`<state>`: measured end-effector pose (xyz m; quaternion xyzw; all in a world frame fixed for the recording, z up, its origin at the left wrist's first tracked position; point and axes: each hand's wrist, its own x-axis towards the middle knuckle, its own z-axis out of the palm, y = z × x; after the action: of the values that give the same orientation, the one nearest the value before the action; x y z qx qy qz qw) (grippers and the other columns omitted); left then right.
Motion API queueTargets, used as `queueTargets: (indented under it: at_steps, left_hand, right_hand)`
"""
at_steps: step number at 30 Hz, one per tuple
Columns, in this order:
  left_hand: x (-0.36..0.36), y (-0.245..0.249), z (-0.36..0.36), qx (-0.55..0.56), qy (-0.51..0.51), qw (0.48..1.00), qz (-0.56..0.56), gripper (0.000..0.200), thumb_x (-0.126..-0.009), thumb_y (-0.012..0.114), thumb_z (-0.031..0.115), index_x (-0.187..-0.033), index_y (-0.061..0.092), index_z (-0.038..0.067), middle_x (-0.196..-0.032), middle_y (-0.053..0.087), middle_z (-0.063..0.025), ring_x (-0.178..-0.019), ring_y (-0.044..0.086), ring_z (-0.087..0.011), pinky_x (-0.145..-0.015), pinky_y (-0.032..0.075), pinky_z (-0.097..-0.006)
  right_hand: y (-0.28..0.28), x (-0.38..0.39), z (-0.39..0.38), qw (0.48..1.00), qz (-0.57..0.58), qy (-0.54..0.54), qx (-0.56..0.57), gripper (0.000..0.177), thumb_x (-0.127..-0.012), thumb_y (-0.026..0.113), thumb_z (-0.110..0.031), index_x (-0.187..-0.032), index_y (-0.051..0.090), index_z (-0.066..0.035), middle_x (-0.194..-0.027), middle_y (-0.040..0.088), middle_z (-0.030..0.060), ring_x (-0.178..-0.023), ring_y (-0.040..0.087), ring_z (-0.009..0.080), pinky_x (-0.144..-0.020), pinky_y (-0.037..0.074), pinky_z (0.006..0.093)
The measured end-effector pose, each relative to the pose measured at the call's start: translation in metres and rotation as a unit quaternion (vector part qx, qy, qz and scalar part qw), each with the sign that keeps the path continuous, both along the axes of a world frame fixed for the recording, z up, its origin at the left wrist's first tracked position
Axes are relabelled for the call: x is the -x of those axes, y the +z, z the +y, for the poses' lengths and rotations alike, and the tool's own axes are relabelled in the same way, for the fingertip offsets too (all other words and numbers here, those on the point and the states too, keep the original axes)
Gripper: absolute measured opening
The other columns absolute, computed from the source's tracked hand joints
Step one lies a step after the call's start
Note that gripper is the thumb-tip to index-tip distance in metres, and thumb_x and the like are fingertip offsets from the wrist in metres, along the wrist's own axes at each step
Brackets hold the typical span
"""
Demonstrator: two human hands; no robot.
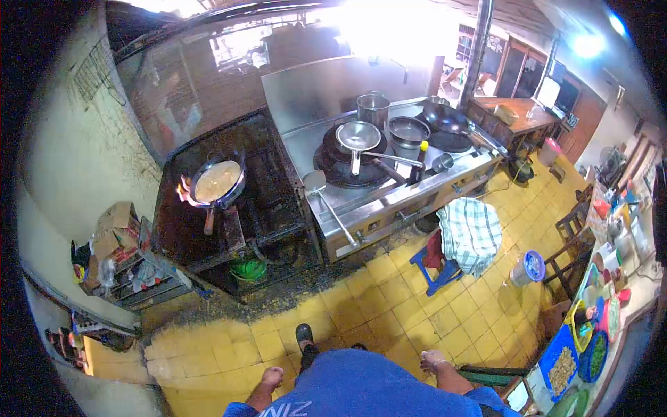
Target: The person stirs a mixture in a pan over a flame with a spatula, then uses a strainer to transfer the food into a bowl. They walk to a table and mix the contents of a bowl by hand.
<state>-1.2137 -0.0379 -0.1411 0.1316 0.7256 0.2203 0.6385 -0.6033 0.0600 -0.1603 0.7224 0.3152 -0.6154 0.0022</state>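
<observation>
My left hand (273,377) hangs beside my body above the yellow floor, its fingers curled in with nothing seen in them. On the other side, my right hand (434,361) hangs loose with its fingers partly apart, holding nothing. Both hands are away from the stoves. Ahead on the left, a pan (242,182) with pale brown, frothy contents sits on a blackened stove (271,160). Flames (184,189) lick up at the pan's left side, and its handle points toward me. A long-handled ladle (333,208) lies across the steel counter's left front edge.
On the steel stove (299,142) stand a strainer (358,136), a tall pot (373,110), a frying pan (410,131) and a wok (445,118). A blue stool (438,274) bears a checked cloth (471,233). A bucket (522,270) stands farther right. A side table holds a blue tray (561,344) and bowls.
</observation>
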Motion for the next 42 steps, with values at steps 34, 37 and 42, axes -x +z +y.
queueTargets:
  at_steps: [34,37,42]
  left_hand:
    - [-0.011,0.020,0.003,0.028,-0.092,0.987,0.131,0.016,-0.082,0.055,0.023,-0.090,0.061,0.010,-0.068,0.056,-0.0036,-0.056,0.053,-0.0157,-0.042,0.040,-0.0309]
    - [-0.016,0.022,-0.001,0.011,-0.038,0.990,0.138,0.015,-0.082,0.055,0.023,-0.087,0.060,0.010,-0.066,0.054,-0.0023,-0.054,0.051,-0.0151,-0.041,0.039,-0.0298]
    - [-0.017,0.025,-0.001,0.008,-0.055,0.992,0.118,0.011,-0.081,0.055,0.021,-0.080,0.058,0.011,-0.060,0.050,0.0006,-0.049,0.047,-0.0134,-0.039,0.036,-0.0291]
  right_hand:
    - [0.001,0.000,-0.005,0.998,0.010,-0.057,0.013,0.036,-0.090,0.040,-0.031,-0.105,0.050,0.001,-0.088,0.061,0.0196,-0.068,0.060,0.0316,-0.057,0.049,0.0470]
    - [0.018,0.008,-0.003,0.996,0.014,-0.078,0.032,0.036,-0.090,0.040,-0.031,-0.105,0.050,0.001,-0.089,0.060,0.0198,-0.071,0.061,0.0318,-0.057,0.049,0.0473]
    - [0.001,0.002,-0.003,0.999,0.003,-0.040,-0.003,0.035,-0.088,0.043,-0.031,-0.092,0.054,0.002,-0.079,0.062,0.0181,-0.062,0.061,0.0296,-0.052,0.050,0.0434]
